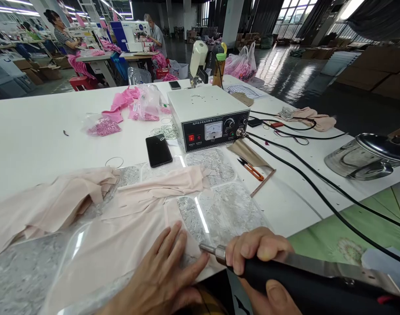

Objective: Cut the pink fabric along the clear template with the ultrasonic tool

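Note:
My left hand lies flat on a pale pink piece of fabric, fingers stretched out and thumb pointing right. My right hand is wrapped round the black handle of an ultrasonic welding gun. The gun's narrow metal tip meets the fabric's right edge, just beside my left thumb; whether it presses down I cannot tell. Under the cloth is a grey marble-patterned mat. More pale pink fabric is heaped at the left.
A welding machine box stands behind the mat, and black cables run from it to the right. Nearby are a phone, orange thread snips, a steel mug and pink bags. People sew in the background.

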The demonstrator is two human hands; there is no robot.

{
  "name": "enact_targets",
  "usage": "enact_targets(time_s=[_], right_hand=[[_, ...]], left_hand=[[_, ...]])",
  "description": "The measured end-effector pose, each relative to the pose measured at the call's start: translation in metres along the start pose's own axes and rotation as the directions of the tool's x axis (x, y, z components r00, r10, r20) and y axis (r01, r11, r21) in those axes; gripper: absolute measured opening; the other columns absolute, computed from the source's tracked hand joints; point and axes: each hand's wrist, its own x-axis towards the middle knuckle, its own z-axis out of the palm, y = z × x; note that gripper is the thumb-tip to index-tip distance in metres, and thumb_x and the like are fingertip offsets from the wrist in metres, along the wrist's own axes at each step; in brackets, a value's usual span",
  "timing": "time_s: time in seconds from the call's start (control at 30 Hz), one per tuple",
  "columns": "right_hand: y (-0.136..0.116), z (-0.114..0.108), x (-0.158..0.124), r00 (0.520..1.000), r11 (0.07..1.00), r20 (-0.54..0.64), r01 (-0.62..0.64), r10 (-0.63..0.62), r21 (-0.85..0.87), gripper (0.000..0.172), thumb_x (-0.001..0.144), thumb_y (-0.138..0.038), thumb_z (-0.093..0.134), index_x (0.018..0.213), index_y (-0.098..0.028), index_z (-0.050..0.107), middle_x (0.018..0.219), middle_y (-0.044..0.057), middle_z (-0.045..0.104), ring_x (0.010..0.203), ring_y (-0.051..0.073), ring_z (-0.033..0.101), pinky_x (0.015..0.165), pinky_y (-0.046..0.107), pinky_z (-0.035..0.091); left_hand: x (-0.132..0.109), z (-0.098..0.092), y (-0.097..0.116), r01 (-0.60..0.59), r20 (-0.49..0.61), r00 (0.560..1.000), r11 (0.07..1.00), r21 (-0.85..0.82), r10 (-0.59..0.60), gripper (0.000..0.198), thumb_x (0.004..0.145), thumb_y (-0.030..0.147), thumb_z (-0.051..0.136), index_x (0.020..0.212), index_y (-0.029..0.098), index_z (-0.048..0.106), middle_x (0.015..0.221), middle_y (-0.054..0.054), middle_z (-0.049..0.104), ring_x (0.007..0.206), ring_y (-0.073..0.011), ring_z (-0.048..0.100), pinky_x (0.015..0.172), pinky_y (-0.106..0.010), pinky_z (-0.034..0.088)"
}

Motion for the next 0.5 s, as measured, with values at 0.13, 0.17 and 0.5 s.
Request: enact_targets(time_s=[0.13, 0.17, 0.5], right_hand=[[0.000, 0.003, 0.003, 0.999, 0.999, 0.051, 0.011, -0.013, 0.033, 0.010, 0.092, -0.034, 0.051, 0.093, -0.025, 0.048, 0.081, -0.001, 0.049, 0.068, 0.014, 0.055, 0.063, 0.034, 0.050], [0.000, 0.003, 0.004, 0.998, 1.000, 0.057, 0.006, -0.008, 0.031, 0.010, 0.092, -0.034, 0.051, 0.094, -0.025, 0.048, 0.082, -0.001, 0.049, 0.068, 0.014, 0.055, 0.063, 0.034, 0.049], [0.006, 0.013, 0.010, 1.000, 0.999, 0.010, 0.029, -0.029, 0.013, 0.010, 0.092, -0.035, 0.049, 0.092, -0.025, 0.047, 0.079, -0.001, 0.050, 0.069, 0.015, 0.055, 0.063, 0.034, 0.046]], left_hand=[[-0.003, 0.001, 0.001, 0.008, 0.003, 1.000, 1.000, -0.013, -0.008, 0.078, 0.077, 0.066, 0.068, 0.144, 0.033, 0.044, 0.136, -0.020, 0.048, 0.133, -0.0439, 0.040, 0.093, -0.051, 0.051], [-0.003, 0.001, 0.001, 0.011, 0.005, 1.000, 1.000, -0.014, -0.011, 0.078, 0.078, 0.066, 0.067, 0.145, 0.032, 0.043, 0.136, -0.020, 0.048, 0.133, -0.0439, 0.040, 0.094, -0.051, 0.051], [-0.004, 0.002, 0.001, 0.015, 0.009, 1.000, 1.000, -0.026, -0.014, 0.083, 0.078, 0.065, 0.068, 0.148, 0.031, 0.038, 0.137, -0.019, 0.049, 0.133, -0.0433, 0.042, 0.096, -0.052, 0.050]])
